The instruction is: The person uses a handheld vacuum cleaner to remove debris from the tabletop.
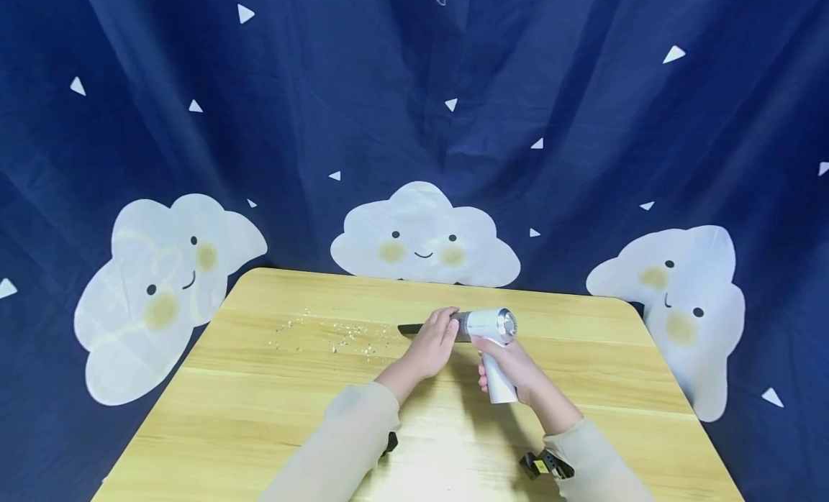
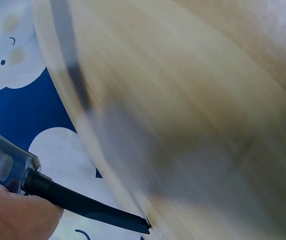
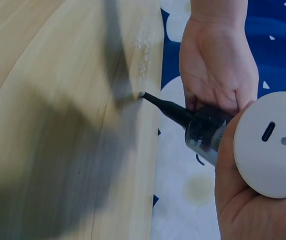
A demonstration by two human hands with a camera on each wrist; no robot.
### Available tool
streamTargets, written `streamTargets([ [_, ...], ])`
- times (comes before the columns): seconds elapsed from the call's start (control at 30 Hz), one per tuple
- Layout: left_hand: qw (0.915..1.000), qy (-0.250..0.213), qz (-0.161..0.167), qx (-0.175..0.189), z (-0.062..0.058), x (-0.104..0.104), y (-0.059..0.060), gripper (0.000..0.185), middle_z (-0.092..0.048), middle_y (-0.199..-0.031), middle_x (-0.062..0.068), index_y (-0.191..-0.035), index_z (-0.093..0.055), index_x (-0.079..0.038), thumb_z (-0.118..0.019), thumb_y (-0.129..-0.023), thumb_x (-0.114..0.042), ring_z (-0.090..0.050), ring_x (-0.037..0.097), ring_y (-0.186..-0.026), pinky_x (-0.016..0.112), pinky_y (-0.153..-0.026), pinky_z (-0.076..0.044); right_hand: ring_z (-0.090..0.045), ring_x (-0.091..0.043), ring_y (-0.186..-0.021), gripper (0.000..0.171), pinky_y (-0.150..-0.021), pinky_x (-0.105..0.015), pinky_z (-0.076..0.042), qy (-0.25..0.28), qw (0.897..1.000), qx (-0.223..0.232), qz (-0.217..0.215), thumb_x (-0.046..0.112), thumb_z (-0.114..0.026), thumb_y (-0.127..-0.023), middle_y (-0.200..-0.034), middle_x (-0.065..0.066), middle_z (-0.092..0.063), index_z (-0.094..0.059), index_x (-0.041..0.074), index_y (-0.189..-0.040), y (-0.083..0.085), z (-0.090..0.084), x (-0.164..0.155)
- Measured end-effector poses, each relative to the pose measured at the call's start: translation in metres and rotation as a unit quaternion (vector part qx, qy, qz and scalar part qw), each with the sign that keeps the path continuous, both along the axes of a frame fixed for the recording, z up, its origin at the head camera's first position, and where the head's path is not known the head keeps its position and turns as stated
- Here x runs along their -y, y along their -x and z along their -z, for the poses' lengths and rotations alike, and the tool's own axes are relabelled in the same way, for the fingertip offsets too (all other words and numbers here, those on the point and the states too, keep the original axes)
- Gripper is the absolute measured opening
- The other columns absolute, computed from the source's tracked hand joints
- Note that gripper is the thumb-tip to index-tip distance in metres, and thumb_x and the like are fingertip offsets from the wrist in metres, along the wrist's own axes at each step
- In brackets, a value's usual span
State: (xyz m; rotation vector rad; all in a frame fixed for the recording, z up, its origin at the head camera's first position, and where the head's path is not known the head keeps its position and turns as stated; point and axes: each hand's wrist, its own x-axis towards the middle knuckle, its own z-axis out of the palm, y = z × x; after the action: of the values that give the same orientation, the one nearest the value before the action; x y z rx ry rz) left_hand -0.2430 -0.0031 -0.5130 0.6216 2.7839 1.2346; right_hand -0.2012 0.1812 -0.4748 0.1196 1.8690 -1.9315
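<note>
While the right hand [image 1: 518, 369] grips the handle of a white handheld vacuum [image 1: 490, 328] above the middle of the wooden table [image 1: 259, 408], the left hand [image 1: 435, 341] curls around its clear barrel. The black nozzle [image 1: 411, 329] points at crumbs [image 1: 337, 336] scattered just beyond its tip.

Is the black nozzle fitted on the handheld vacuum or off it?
Fitted: the black nozzle runs straight out of the handheld vacuum, tip near the crumbs.
</note>
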Motion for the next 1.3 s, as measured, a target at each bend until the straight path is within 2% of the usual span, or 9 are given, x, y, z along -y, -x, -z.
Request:
streamTargets([
  [0.27, 0.9998, -0.015, -0.016, -0.002, -0.003, -0.004, -0.009, 0.057, -0.033, -0.157, 0.017, -0.155, -0.031, -0.007, -0.019, -0.110, -0.040, -0.032, 0.035, -0.144, 0.049, -0.118, -0.028, -0.059, -0.014, -0.050, 0.034, -0.050, -0.029, -0.055, -0.005, 0.999, -0.005, -0.035, 0.035, -0.061, -0.099, -0.063, -0.005, -0.059, -0.050, 0.004, -0.090, -0.001, -0.003, -0.006],
  [0.43, 0.9993, -0.022, -0.022, -0.019, 0.000, -0.008, -0.012, 0.056, -0.036, -0.155, 0.019, -0.153, -0.033, -0.005, -0.020, -0.111, -0.038, -0.035, 0.036, -0.142, 0.050, -0.117, -0.030, -0.059, -0.015, -0.049, 0.034, -0.049, -0.029, -0.054, -0.011, 0.999, -0.007, -0.038, 0.035, -0.062, -0.099, -0.063, -0.005, -0.058, -0.050, 0.004, -0.090, -0.002, -0.005, -0.011],
  [0.6, 0.9981, -0.025, -0.042, -0.036, 0.002, -0.013, -0.018, 0.054, -0.038, -0.153, 0.019, -0.151, -0.036, -0.004, -0.021, -0.111, -0.036, -0.038, 0.036, -0.140, 0.050, -0.116, -0.032, -0.059, -0.014, -0.049, 0.034, -0.050, -0.029, -0.055, -0.015, 0.999, -0.009, -0.051, 0.035, -0.062, -0.099, -0.063, -0.005, -0.059, -0.050, 0.004, -0.090, -0.005, -0.006, -0.015],
  [0.8, 0.9966, -0.030, -0.058, -0.050, 0.001, -0.016, -0.027, 0.051, -0.041, -0.150, 0.020, -0.149, -0.039, -0.002, -0.023, -0.111, -0.033, -0.040, 0.037, -0.138, 0.051, -0.114, -0.034, -0.059, -0.014, -0.049, 0.032, -0.050, -0.030, -0.055, -0.012, 0.998, -0.007, -0.068, 0.033, -0.061, -0.100, -0.063, -0.005, -0.059, -0.050, 0.005, -0.091, -0.007, -0.008, -0.018],
  [1.07, 0.9959, -0.028, -0.076, -0.041, 0.001, -0.014, -0.035, 0.055, -0.042, -0.150, 0.020, -0.149, -0.039, -0.003, -0.022, -0.111, -0.038, -0.041, 0.037, -0.137, 0.052, -0.114, -0.035, -0.059, -0.014, -0.049, 0.031, -0.050, -0.029, -0.055, -0.007, 0.996, -0.005, -0.088, 0.033, -0.060, -0.100, -0.063, -0.004, -0.059, -0.050, 0.005, -0.091, -0.009, -0.008, -0.018],
  [1.3, 0.9952, -0.025, -0.084, -0.043, 0.000, -0.013, -0.043, 0.053, -0.043, -0.148, 0.020, -0.148, -0.040, 0.000, -0.025, -0.111, -0.035, -0.042, 0.039, -0.136, 0.053, -0.113, -0.036, -0.059, -0.013, -0.049, 0.032, -0.049, -0.028, -0.054, -0.009, 0.995, 0.001, -0.097, 0.034, -0.060, -0.100, -0.063, -0.004, -0.059, -0.050, 0.006, -0.091, -0.012, -0.008, -0.019],
])
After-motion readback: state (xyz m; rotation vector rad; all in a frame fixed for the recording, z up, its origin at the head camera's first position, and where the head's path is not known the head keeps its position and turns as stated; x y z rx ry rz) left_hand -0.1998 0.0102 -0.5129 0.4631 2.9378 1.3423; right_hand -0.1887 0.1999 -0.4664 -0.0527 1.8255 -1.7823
